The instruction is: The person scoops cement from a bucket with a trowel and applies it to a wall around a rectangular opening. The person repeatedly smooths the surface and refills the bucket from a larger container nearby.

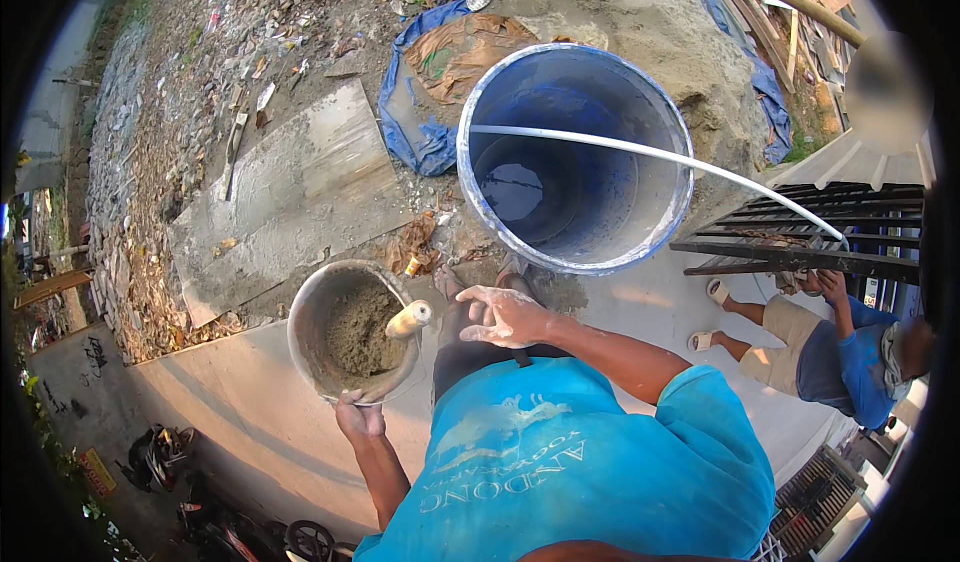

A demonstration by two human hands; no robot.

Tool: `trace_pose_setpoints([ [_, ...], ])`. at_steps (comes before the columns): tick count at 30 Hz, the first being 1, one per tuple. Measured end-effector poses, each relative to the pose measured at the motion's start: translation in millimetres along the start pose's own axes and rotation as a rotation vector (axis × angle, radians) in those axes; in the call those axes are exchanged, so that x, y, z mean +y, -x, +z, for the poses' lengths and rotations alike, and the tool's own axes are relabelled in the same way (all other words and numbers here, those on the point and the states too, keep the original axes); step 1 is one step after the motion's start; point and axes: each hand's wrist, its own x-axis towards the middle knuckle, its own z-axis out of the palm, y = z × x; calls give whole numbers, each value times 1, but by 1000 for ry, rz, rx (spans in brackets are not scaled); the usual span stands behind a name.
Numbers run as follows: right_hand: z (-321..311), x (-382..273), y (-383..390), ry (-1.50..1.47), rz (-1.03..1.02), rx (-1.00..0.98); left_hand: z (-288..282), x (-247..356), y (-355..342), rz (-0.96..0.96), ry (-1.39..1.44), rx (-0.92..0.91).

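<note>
A grey bucket (300, 332) hangs at my left side, partly filled with wet grey mortar (365, 332). My left hand (362, 414) is closed on its near rim. Out of the mortar sticks a tool with a pale rounded handle (410, 319); its working end is buried, so I cannot tell its kind. My right hand (500, 317), dusted with grey cement, is in front of my waist with fingers apart and nothing in it. It is a short way right of the handle, not touching it. Beyond it stands a large blue drum (640, 202) with some water at the bottom.
A white hose (620, 145) runs across the drum's mouth to a dark metal rack (800, 252). Left of the drum lie a cement-stained board (290, 192) and a blue tarp (400, 132). Rubble covers the far left. Another person (830, 342) works at the right; motorbikes (220, 512) stand lower left.
</note>
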Motion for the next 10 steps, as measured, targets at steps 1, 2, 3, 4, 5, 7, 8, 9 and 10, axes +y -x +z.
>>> trace_pose_setpoints([
  [1, 13, -9, -5, -30, -28, -4, 7, 3, -2, -15, 1, -22],
  [2, 25, -18, -11, -57, -53, -7, 15, 5, -5, -34, 4, -46],
  [3, 37, -23, -19, -53, -163, 85, 22, 6, -8, -53, 4, -72],
  [4, 51, -25, -30, -53, -280, 177, 27, 9, -12, -57, -6, -113],
  [5, 60, -27, -37, -52, -395, 271, 35, 12, -14, -59, 0, -137],
  [7, 50, -48, -38, 69, -218, 235, 44, 22, -16, -56, 14, -176],
  [8, 42, -54, -37, -3, -107, 179, 46, 24, -20, -27, 38, -209],
  [9, 32, -58, -34, -75, 9, 130, 48, 28, -24, -51, -12, -256],
  [10, 36, -60, -36, -71, 19, 135, 50, 34, -24, -75, -63, -303],
])
